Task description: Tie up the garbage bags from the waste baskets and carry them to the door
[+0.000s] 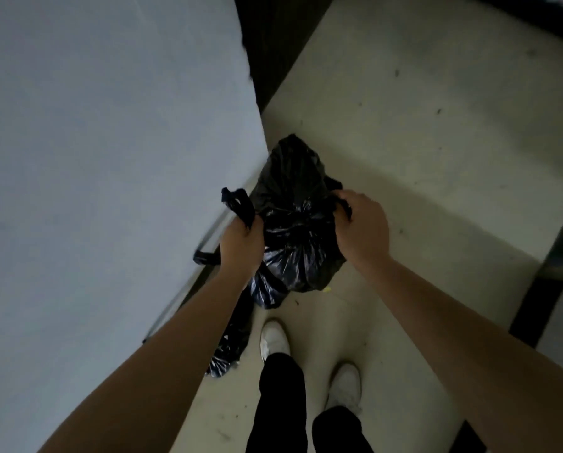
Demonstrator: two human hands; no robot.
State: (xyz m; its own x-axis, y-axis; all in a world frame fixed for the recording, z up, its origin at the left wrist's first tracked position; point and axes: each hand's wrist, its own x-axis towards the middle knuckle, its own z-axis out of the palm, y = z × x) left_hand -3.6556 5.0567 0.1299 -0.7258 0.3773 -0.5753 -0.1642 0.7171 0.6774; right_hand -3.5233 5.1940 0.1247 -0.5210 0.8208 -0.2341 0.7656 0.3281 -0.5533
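A full black garbage bag [298, 230] hangs or stands just above the pale floor in front of me. My left hand [241, 245] grips one twisted handle strip of the bag, whose loose end sticks up to the left. My right hand [362, 227] grips the opposite strip at the bag's right top edge. The two strips are pulled apart, with the gathered mouth of the bag between my hands. A second black bag [229, 348] lies on the floor below my left forearm, partly hidden by it.
A large white surface [110, 158] fills the left side, its edge close to the bags. My feet in white shoes [273, 338] stand right behind the bags. Pale floor [420, 142] extends ahead and to the right; a dark strip [535, 308] crosses at right.
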